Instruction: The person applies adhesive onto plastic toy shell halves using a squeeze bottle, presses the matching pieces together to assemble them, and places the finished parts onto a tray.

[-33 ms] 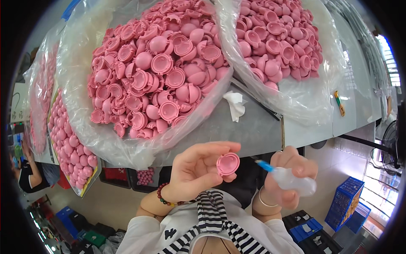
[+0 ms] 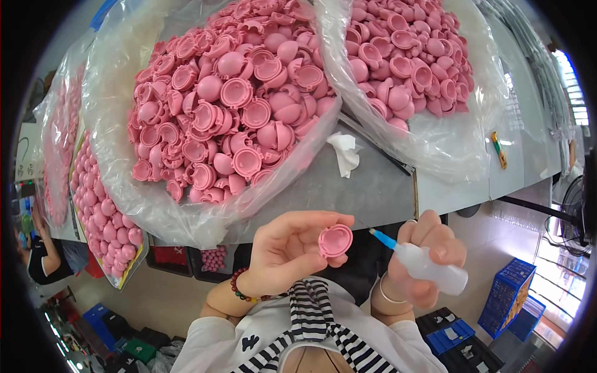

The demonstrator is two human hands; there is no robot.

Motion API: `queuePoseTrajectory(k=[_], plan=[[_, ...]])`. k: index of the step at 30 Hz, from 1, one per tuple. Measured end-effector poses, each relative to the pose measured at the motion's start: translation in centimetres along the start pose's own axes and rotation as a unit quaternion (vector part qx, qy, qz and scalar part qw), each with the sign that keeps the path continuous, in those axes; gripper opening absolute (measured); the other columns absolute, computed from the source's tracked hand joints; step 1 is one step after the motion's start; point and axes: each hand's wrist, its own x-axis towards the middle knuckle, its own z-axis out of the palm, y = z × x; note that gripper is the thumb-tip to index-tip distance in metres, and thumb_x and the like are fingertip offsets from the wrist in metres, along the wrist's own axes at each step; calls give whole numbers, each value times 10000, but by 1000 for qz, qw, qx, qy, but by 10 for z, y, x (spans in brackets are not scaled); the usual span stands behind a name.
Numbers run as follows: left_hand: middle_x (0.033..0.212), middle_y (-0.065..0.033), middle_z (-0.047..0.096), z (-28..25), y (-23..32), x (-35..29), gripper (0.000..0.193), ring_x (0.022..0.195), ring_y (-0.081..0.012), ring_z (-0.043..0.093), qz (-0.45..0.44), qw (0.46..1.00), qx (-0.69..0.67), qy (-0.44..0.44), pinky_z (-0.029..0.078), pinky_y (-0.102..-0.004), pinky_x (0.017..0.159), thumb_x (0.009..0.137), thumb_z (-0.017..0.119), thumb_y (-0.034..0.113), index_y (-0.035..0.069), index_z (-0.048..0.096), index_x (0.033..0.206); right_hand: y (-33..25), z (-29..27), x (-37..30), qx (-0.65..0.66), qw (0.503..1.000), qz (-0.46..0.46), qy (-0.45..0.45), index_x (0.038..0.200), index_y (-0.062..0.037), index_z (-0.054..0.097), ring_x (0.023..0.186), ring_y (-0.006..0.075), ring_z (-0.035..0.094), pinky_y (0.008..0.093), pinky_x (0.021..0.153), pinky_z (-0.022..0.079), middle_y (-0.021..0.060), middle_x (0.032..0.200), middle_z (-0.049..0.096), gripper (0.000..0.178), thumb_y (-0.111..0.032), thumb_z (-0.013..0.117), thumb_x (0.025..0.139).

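In my left hand (image 2: 292, 245) a pink plastic half shell (image 2: 336, 240) is pinched by its edge between thumb and fingers, its round hollow showing. Just to its right, my right hand (image 2: 428, 261) wraps round a translucent white squeeze bottle (image 2: 435, 270). The bottle lies tilted, its blue nozzle (image 2: 384, 239) pointing up and left toward the shell. A small gap separates the nozzle tip from the shell. Both hands are held in front of the table's near edge.
A clear plastic bag (image 2: 214, 217) on the grey table (image 2: 373, 193) holds a heap of pink half shells (image 2: 236, 93). Another such heap (image 2: 416, 68) lies to its right. Between them is a crumpled white tissue (image 2: 345, 154). A yellow-green cutter (image 2: 499, 150) lies right. Pink balls (image 2: 102, 214) fill the left.
The bottle's nozzle has shifted slightly up and left, and the bottle has tilted a little in my right hand. My left hand and the half shell hold nearly still.
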Motion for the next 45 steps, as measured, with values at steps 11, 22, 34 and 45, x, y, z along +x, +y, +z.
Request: queuePoseTrajectory(k=[11, 22, 34, 45], plan=[[1218, -263, 446, -2, -3, -3, 434, 1139, -262, 469, 12, 1000, 22, -16, 389, -358, 958, 760, 527, -138, -59, 419, 1173, -14, 26, 0, -193, 978, -83, 9, 815, 8, 652, 431, 124, 433, 232, 373, 293, 6, 558, 493, 529, -512, 629, 720], [1213, -260, 454, -2, 1, -3, 430, 1138, -277, 469, 16, 999, 43, -18, 397, -364, 952, 753, 546, -132, -67, 437, 1164, -12, 27, -2, -202, 975, -80, 43, 803, 22, 648, 433, 126, 447, 225, 364, 293, 23, 582, 508, 544, -516, 594, 748], [1137, -272, 508, -2, 4, -5, 447, 1042, -283, 536, 35, 993, 112, 20, 440, -369, 892, 698, 651, -65, -58, 481, 1111, -4, 25, -1, -232, 965, -122, 20, 856, 65, 571, 424, 118, 372, 235, 354, 207, 27, 513, 433, 607, -529, 447, 840], [1193, -273, 464, -1, 4, -3, 436, 1084, -268, 513, 54, 994, 92, 21, 425, -367, 918, 778, 570, -73, -59, 398, 1179, -15, 7, -6, -138, 986, -90, 35, 848, 12, 578, 560, 171, 500, 270, 449, 383, 70, 670, 534, 498, -482, 581, 786]])
